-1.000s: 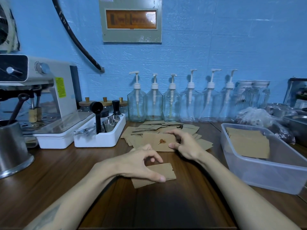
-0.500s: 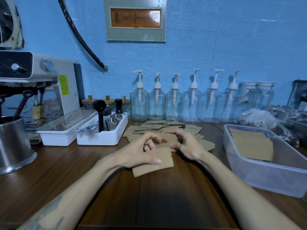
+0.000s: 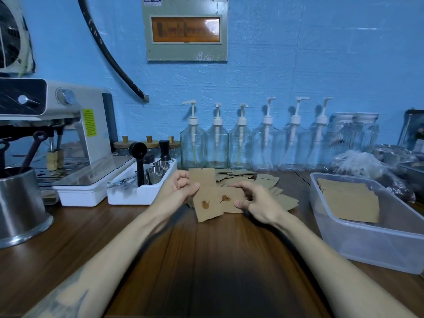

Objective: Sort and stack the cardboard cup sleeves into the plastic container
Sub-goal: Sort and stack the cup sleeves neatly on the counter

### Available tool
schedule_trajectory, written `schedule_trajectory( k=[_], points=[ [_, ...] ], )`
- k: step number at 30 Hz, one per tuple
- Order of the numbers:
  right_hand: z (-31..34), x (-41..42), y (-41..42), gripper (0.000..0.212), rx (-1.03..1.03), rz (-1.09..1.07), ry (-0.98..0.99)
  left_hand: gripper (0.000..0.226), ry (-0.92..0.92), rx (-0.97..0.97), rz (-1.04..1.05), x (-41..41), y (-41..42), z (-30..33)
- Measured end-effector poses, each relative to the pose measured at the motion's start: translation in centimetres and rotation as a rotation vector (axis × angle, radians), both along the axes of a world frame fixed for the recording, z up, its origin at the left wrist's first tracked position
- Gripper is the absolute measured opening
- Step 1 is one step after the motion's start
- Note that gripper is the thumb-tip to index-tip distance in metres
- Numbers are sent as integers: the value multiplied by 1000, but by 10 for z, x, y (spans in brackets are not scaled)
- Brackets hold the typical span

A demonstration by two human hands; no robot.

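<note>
My left hand [image 3: 177,190] pinches a brown cardboard sleeve [image 3: 206,196] and holds it upright above the counter; a brown stain shows low on it. Beside it my right hand [image 3: 257,201] curls its fingers over a second stained sleeve [image 3: 230,199] on top of the loose pile of sleeves [image 3: 273,189] at the back of the counter. The clear plastic container [image 3: 367,237] stands at the right and holds a flat stack of sleeves [image 3: 348,200].
An espresso machine [image 3: 68,125] and a steel pitcher [image 3: 20,203] stand at the left. A white caddy [image 3: 140,191] with tools sits left of the pile. Several pump bottles [image 3: 241,143] line the blue wall. Bags and a metal tray lie behind the container.
My left hand has lifted its sleeve off the counter and turned it upright, showing a stain. My right hand has stayed on the stained sleeve on the pile.
</note>
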State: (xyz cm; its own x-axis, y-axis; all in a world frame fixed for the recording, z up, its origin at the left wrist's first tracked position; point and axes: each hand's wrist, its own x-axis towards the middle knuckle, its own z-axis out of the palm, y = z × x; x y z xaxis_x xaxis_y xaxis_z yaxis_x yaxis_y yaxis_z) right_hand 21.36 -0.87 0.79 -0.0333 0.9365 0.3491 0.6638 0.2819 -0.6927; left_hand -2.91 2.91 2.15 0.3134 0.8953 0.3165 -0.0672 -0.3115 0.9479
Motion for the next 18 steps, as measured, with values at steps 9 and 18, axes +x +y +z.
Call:
schedule_trajectory(
  k=[9,18],
  points=[
    [2,0,-3,50,-2,11,10,34,483,274,121,1,6,-16],
    [6,-6,-7,72,-80,48,23,66,818,419,224,-6,9,-23]
  ],
)
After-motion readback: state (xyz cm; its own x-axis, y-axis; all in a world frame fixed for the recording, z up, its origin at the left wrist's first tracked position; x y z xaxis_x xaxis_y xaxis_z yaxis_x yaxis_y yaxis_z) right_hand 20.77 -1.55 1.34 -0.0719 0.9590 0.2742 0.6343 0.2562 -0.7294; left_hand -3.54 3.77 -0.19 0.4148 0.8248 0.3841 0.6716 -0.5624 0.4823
